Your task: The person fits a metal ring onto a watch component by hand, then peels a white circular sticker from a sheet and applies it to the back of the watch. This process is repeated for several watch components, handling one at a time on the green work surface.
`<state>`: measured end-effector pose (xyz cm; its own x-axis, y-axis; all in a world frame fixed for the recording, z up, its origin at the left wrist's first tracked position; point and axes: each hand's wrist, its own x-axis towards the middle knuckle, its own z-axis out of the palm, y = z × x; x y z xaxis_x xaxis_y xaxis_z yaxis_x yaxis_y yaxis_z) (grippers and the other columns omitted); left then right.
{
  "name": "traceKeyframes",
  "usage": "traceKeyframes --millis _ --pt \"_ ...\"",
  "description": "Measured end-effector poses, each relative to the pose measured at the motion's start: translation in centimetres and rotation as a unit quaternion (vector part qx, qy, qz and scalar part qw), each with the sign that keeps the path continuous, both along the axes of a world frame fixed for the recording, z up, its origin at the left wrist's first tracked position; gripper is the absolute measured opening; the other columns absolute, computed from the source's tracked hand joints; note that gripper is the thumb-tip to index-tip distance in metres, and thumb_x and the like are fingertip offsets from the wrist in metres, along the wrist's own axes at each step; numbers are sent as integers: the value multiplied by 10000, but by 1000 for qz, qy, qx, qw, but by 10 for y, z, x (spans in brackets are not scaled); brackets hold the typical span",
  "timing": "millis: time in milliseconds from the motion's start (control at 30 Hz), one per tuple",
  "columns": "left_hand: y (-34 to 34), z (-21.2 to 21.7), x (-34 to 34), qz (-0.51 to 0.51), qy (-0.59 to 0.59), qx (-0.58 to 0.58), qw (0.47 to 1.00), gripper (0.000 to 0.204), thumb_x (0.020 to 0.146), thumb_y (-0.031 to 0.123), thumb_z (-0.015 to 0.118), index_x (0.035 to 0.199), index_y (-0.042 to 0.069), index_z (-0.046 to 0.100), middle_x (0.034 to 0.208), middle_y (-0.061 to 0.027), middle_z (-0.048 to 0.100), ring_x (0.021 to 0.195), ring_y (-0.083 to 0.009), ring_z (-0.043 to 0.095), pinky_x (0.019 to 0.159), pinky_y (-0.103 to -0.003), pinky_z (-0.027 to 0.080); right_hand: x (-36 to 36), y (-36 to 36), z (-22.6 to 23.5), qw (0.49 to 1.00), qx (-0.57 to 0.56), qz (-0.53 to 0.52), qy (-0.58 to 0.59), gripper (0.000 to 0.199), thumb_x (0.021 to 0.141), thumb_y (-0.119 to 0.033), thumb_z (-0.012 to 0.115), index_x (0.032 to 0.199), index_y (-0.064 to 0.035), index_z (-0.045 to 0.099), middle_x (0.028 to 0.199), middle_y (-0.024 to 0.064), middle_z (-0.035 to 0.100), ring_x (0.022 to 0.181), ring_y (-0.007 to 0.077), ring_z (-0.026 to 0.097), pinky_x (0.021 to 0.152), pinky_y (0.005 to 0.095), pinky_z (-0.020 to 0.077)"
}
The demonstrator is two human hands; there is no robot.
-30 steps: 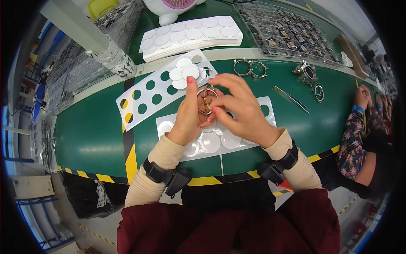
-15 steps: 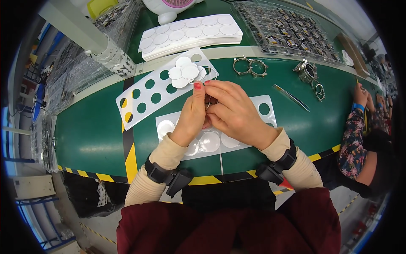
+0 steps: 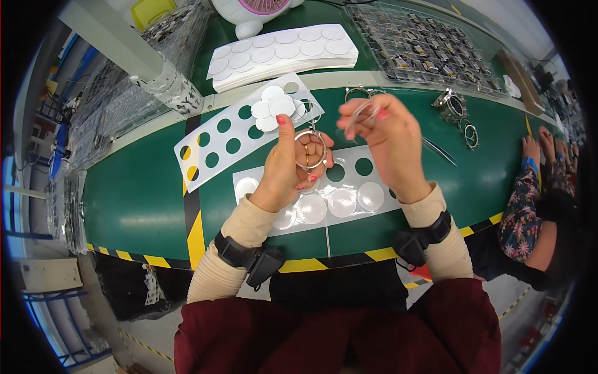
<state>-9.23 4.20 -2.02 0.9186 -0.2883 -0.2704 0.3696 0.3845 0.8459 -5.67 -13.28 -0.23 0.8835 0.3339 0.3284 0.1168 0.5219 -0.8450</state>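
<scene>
My left hand (image 3: 281, 165) is closed round a metal watch-case ring (image 3: 296, 149), and its fingers show through the opening. A second thin ring stands just above it, over the pile of white discs (image 3: 269, 107). My right hand (image 3: 395, 140) is raised to the right, apart from the left, with a thin, clear round piece (image 3: 361, 119) pinched in its fingers; motion blurs its outline. Below both hands lies a sheet of round stickers (image 3: 249, 173), some spots punched out. The disc pile rests on another white sheet with round holes (image 3: 187, 146).
Tweezers (image 3: 440, 151) lie right of my right hand. Metal watch cases (image 3: 453, 106) stand farther right, with more (image 3: 356, 93) behind that hand. At the back are stacked sticker sheets (image 3: 283, 55), a fan (image 3: 255, 12) and trays of parts (image 3: 423, 50). A co-worker's arm (image 3: 522, 212) is at right.
My hands have parted. The right one has lifted away up and to the right with the clear round piece, while the left has stayed in place, its metal ring now exposed.
</scene>
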Motion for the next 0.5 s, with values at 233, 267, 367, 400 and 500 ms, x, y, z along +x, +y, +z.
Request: traceKeyframes --millis 233,267,367,400,500 --pt "10 13 3 60 -31 -1 998 722 841 683 175 930 44 499 727 -81 544 496 -96 396 404 -206 265 14 -22 9 994 72 -70 39 141 876 -81 429 929 -28 549 957 128 601 807 180 576 675 265 454" --pt "14 19 3 107 -50 -16 993 649 862 644 248 941 48 493 731 -74 545 508 -98 410 413 -205 279 14 -18 5 997 11 -71 42 162 876 -76 429 956 -20 558 959 122 605 811 171 574 674 260 456" --pt "35 23 9 170 -177 147 958 460 872 503 408 949 56 487 768 -69 557 526 -122 457 430 -226 322 15 -1 -6 990 -109 -72 45 210 876 -66 427 1010 -4 577 962 111 612 819 154 571 672 252 459" --pt "42 20 12 181 -275 314 890 350 861 401 494 945 61 488 802 -72 569 531 -142 490 438 -248 351 15 5 -7 987 -141 -63 39 228 876 -64 426 1033 0 579 960 103 614 819 144 569 669 247 460" --pt "49 9 19 161 -400 544 720 222 815 218 601 934 65 492 844 -81 585 562 -190 541 474 -292 400 16 19 -8 978 -204 -44 24 267 876 -58 423 1079 8 583 957 87 619 821 124 565 664 238 463"
